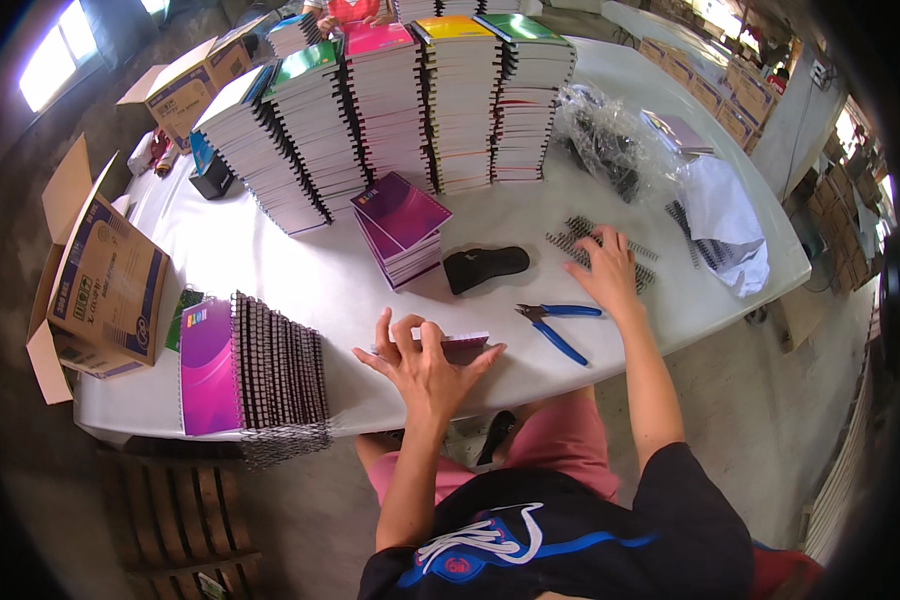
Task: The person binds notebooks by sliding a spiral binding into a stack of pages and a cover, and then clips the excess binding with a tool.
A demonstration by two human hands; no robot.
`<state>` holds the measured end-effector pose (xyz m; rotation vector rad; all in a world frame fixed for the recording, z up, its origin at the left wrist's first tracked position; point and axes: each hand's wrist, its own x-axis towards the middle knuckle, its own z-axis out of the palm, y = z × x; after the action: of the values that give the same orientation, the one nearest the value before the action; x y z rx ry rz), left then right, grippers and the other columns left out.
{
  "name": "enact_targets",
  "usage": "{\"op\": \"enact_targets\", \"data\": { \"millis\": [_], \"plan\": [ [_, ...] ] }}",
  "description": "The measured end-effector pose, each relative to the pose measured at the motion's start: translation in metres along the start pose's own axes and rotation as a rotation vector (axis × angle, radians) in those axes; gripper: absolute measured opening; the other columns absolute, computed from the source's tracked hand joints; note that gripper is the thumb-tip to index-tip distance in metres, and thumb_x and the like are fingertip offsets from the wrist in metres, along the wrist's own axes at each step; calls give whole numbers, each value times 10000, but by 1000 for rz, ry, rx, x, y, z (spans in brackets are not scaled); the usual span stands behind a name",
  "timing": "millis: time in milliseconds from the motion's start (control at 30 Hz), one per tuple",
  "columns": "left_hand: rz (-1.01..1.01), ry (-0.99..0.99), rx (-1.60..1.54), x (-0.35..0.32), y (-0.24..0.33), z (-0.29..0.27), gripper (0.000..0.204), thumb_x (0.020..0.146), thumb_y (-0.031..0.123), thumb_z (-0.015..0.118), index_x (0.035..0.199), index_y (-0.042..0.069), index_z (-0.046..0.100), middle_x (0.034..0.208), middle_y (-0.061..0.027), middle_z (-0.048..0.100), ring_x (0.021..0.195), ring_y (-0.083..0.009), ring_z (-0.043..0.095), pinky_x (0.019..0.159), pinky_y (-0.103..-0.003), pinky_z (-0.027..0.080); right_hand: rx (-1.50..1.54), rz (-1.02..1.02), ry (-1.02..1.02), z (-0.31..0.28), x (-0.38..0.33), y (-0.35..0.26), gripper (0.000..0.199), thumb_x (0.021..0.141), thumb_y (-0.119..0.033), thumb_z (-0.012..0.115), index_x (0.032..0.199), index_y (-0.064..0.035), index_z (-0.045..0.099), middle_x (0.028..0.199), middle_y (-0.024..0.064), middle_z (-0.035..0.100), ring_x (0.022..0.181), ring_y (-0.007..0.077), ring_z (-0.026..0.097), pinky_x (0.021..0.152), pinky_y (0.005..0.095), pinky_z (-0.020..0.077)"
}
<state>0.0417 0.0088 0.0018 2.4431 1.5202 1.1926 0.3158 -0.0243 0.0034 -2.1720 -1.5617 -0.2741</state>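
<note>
My left hand [420, 365] is at the table's near edge, its fingers and thumb spread round a purple-covered notebook [467, 347] seen nearly edge-on. Most of that notebook is hidden under the hand. My right hand [605, 272] reaches forward with fingers apart, over several loose dark spiral binding coils [578, 236]; whether the fingertips touch a coil I cannot tell. Between the hands lie blue-handled cutting pliers [555, 328], jaws toward the left. Beyond them sit a black curved object [485, 267] and a small pile of purple notebooks [403, 235].
Tall stacks of bound notebooks [385, 110] line the table's far side. A stack of purple spiral notebooks [210, 365] stands at the left edge, near an open carton [110, 275]. Clear plastic wrap [610, 130] and a white bag [725, 215] with coils lie right. A person [353, 12] is beyond.
</note>
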Motion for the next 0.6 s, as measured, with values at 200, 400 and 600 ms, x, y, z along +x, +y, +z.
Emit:
{"op": "enact_targets", "data": {
  "millis": [200,400,600],
  "plan": [
    [12,87,14,1,-2,6,449,503,390,809,711,108,528,1012,-33,501,1111,-298,425,880,-604,265,160,-47,33,1,4,2,227,805,-118,657,1026,-74,632,934,100,551,823,279,558,749,359,469],
    [44,151,22,2,-15,5,469,499,429,806,718,127,522,920,-33,506,957,-275,449,828,-509,295,616,-309,-207,-47,-6,-81,333,836,-36,608,1150,-143,636,853,80,556,670,215,550,634,295,460],
    [41,187,25,1,-13,12,509,484,465,804,747,137,517,917,-40,481,961,-272,436,832,-506,282,801,-256,-305,-24,-21,-95,203,827,-81,655,1017,-132,705,843,55,564,675,184,526,610,298,431]
  ]
}}
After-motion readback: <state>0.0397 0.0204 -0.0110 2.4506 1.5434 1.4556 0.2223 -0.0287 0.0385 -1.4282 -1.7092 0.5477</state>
